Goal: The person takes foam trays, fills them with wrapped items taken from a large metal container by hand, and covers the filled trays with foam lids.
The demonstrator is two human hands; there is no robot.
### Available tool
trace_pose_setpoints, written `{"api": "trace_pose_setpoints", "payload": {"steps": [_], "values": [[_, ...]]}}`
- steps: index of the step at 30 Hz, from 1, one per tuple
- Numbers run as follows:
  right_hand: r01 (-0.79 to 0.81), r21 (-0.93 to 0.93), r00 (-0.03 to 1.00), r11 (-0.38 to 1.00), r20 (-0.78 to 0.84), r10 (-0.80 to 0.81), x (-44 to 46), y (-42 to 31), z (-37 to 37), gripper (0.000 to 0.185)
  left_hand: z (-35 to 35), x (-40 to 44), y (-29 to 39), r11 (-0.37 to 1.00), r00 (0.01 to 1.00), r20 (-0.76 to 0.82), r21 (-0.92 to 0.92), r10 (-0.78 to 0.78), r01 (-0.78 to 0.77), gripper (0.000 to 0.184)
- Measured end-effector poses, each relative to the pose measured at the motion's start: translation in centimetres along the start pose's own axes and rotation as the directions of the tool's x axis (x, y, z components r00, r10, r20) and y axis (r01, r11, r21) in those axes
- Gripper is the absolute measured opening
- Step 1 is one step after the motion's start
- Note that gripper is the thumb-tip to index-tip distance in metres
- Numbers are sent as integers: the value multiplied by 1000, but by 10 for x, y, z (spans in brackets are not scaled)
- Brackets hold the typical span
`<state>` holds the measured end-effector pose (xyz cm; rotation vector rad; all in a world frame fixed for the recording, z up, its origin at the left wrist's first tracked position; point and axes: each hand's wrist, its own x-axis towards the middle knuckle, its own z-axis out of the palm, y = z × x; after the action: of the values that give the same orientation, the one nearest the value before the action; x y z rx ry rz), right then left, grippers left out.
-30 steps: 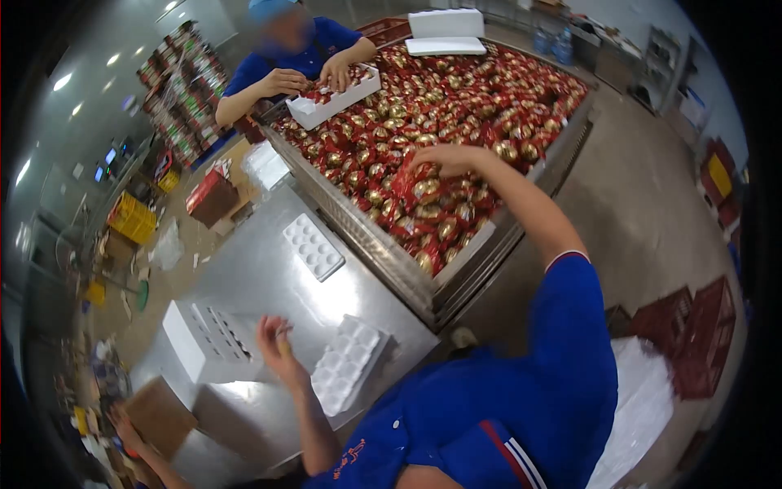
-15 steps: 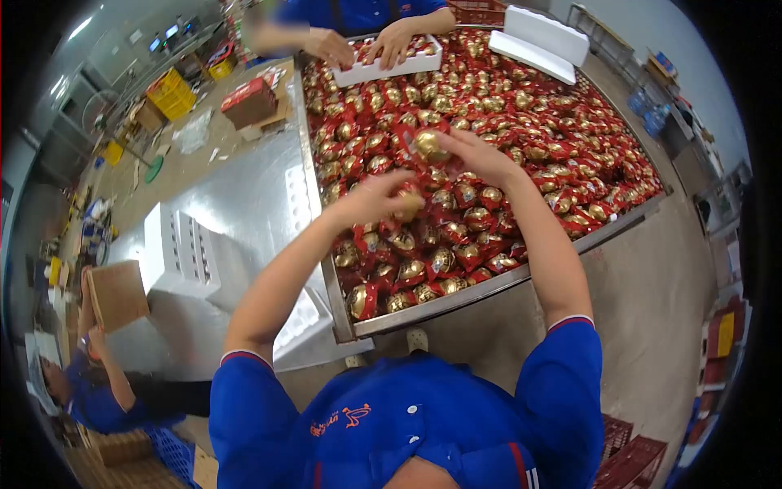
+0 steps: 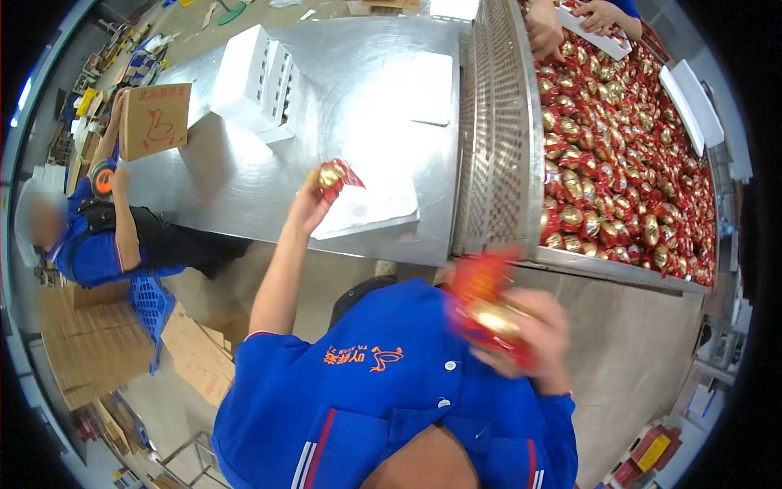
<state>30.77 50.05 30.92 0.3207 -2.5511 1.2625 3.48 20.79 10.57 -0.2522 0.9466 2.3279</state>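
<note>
Pinching one egg-shaped gold-and-red foil packet [image 3: 332,175], the left hand [image 3: 308,209] is at ten o'clock; the blurred right hand [image 3: 542,330], at four, closes around at least one similar glossy packet [image 3: 495,319]. These are already out of the perforated steel bin [image 3: 498,130] at two o'clock, where uncountably many lie; on two flat white foam pieces [image 3: 371,213] [image 3: 432,88], near twelve, no packet shows

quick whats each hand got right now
Left hand: fingers closed on one rounded, gold-and-red wrapped piece, above the metal table.
Right hand: holding red-and-gold wrapped goods; too blurred to count.
</note>
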Motion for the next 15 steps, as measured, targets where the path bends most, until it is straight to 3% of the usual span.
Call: {"api": "trace_pose_setpoints", "payload": {"steps": [1,2,4,8,9,10,11,12,14,15], "values": [[189,-150,956,971,-197,-216,32,-3,49,34,-10,-2,-3,1000,1000,-14,22,-15,15,37],[43,-42,982,998,-184,-50,54,2,74,39,-24,1,-7,998,1000,-23,57,-9,10,34],[-50,-264,969,963,-245,-17,79,50,122,42,-15,-4,-5,986,999,-34,163,41,-35,30],[-197,-467,966,862,55,251,96,142,187,36,-22,9,0,975,1000,11,219,-25,22,33],[-197,-476,966,857,54,252,93,165,206,36,-24,15,-4,931,1000,12,363,-26,20,33],[-317,-518,912,795,62,405,89,187,225,36,-30,21,-9,865,1000,9,501,-28,19,34],[-430,-554,832,713,63,551,88,198,237,36,-53,40,-24,729,996,59,679,65,-87,38],[-436,-555,828,709,61,557,93,202,242,36,-48,41,-27,295,968,167,930,189,-218,36],[-414,-580,807,702,122,578,104,206,248,40,-31,44,-28,-140,947,266,960,181,-243,32],[-429,-575,803,697,111,585,104,207,248,40,-31,48,-29,-232,893,432,888,126,-397,32]]}}
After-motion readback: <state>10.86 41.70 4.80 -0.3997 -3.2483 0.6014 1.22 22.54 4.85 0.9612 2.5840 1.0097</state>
